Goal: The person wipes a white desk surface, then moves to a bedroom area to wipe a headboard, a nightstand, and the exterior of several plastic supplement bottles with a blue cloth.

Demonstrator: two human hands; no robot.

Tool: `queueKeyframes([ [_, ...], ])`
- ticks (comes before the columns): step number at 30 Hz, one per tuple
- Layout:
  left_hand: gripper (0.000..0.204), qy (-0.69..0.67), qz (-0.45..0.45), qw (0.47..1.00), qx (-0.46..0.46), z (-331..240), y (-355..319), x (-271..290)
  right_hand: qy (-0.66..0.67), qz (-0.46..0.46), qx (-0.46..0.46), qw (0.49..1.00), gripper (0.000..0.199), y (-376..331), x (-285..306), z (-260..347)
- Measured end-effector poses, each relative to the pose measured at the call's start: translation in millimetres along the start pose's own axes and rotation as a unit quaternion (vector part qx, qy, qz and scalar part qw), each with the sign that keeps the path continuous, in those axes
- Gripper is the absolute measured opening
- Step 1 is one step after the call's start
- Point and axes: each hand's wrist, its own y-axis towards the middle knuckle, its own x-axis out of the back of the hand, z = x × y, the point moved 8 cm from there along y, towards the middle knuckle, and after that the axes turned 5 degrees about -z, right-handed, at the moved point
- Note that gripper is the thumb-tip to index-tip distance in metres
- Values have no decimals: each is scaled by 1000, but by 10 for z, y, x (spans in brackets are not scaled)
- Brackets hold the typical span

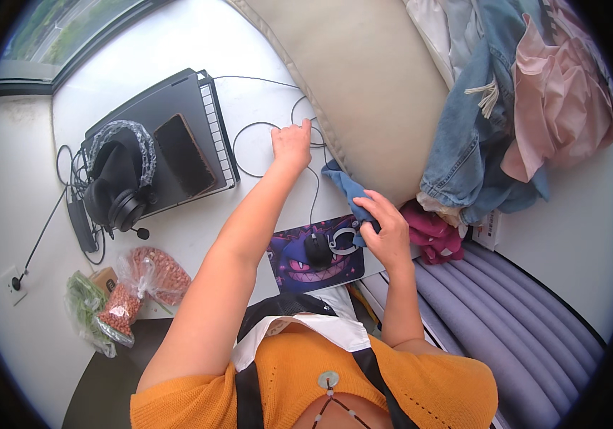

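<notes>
My left hand (292, 146) reaches out over the white surface, its fingers closed on a thin black cable (255, 124) that lies in loose loops. Nearer to me, my right hand (388, 232) grips a blue cloth (345, 187) between thumb and fingers. The cloth's far end lies against the edge of a large beige cushion (363, 79). Just left of my right hand, a black mouse (316, 249) rests on a purple mouse pad (285, 268) with a cartoon face, beside a pale ring-shaped thing (342, 242).
To the left, a closed dark laptop (170, 93) carries a phone (183, 154) and a black headset (127, 207). Bags of reddish nuts or beans (160, 275) and green vegetables (85, 300) sit near left. Denim (456, 157) and pink clothes (549, 100) pile up at right, above grey padding (485, 314).
</notes>
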Motion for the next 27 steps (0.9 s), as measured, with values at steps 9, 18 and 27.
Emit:
queueKeyframes([
  [9,14,65,23,993,-93,14,113,-76,20,-25,4,999,42,89,117,8],
  [18,11,-297,-127,937,132,462,-1086,431,76,-45,-18,996,41,31,177,-6],
  [27,12,-552,-323,747,183,880,-2466,732,112,-91,-1,990,41,134,344,162],
])
